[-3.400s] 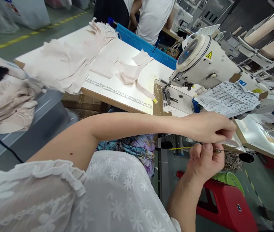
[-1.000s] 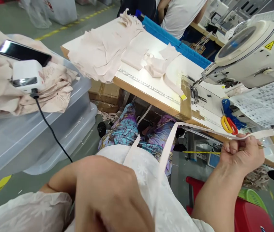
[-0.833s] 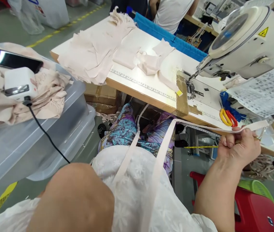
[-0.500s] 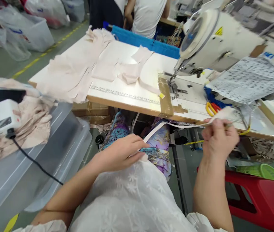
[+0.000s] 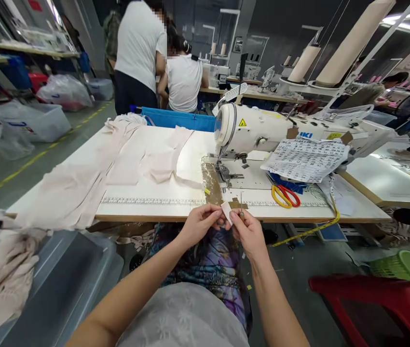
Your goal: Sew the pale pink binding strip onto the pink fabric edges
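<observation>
Left hand [image 5: 202, 224]: curled fingers pinch a narrow, matte, pale-pink fabric strip [image 5: 227, 212] | Right hand [image 5: 249, 232]: fingers grip the strip and a slim, pointed metal tool [image 5: 241, 213] | Strip: between both hands, at the smooth white tabletop's [image 5: 198, 144] near edge | Left: thin, rumpled fabric pieces [image 5: 75, 185] | Right: looped yellow and red handles [image 5: 285, 196]

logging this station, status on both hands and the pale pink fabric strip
Left hand, right hand both at strip. Thin pointed metal tool in right grip. White sewing machine beyond, apart from both hands.
</observation>
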Demonstrator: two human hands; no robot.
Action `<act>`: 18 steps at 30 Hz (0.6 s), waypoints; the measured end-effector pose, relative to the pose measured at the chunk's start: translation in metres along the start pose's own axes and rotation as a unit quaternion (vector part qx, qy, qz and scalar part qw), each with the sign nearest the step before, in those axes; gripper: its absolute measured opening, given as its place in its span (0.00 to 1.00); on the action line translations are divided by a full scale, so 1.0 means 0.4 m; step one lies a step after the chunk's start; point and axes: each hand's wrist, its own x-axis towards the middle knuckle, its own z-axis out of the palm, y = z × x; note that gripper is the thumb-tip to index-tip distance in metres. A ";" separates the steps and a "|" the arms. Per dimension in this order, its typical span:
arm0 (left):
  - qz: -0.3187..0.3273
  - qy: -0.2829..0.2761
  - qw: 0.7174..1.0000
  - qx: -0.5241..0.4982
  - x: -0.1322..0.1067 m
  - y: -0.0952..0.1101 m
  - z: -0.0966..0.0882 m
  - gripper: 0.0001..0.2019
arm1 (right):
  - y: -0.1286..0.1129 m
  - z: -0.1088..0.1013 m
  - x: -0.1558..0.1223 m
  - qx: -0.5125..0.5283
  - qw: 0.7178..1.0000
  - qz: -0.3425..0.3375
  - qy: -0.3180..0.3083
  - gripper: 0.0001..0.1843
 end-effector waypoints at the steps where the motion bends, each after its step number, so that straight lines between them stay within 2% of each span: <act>1: -0.009 0.003 1.000 -0.008 0.008 -0.002 -0.002 0.25 | 0.000 0.000 0.011 0.013 1.000 0.011 -0.004 0.22; 10: -0.052 0.018 0.998 -0.029 0.061 0.024 -0.016 0.23 | -0.003 -0.002 0.095 0.106 0.985 0.124 -0.055 0.24; 18: -0.085 0.021 0.996 -0.022 0.090 0.026 -0.024 0.23 | -0.006 -0.006 0.116 0.130 0.978 0.155 -0.059 0.22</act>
